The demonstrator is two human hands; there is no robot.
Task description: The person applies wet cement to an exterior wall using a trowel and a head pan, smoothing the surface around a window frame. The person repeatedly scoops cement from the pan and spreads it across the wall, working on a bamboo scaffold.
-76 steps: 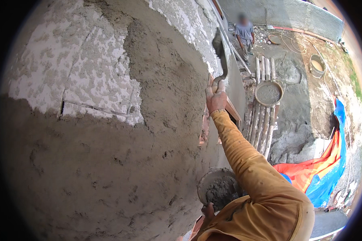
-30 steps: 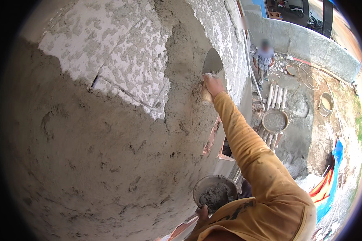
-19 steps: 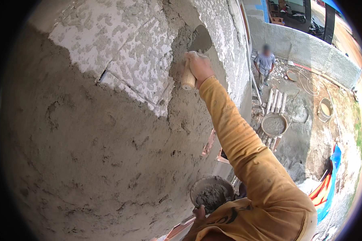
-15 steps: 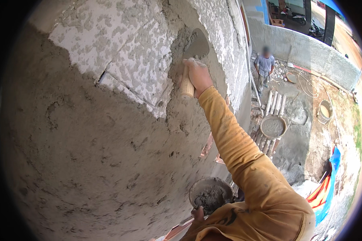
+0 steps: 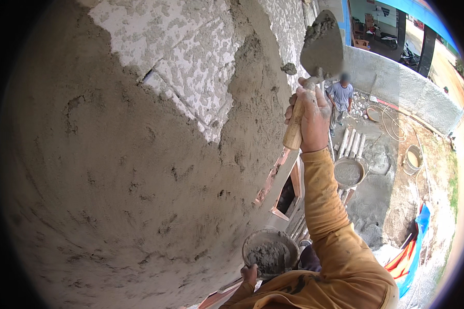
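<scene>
Right hand (image 5: 312, 116) at one o'clock grips a mortar-loaded trowel (image 5: 322, 44); left hand (image 5: 250, 274) clasps the mortar pan (image 5: 270, 252). Press flat against the wet wall (image 5: 139, 180).

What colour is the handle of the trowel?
Light tan wood; the trowel handle shows in the head view, gripped by the right hand.

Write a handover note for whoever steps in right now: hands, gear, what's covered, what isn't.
Right hand: raised, gripping the wooden handle of a trowel; the blade carries wet mortar and is off the wall.
Left hand: low by the body, holding a pan of mortar by its rim, partly full.
Done: grey mortar covers the lower and middle wall.
Left: the white rough patch at the top is bare.
Below: another person stands on the ground, with a second pan nearby.
</scene>
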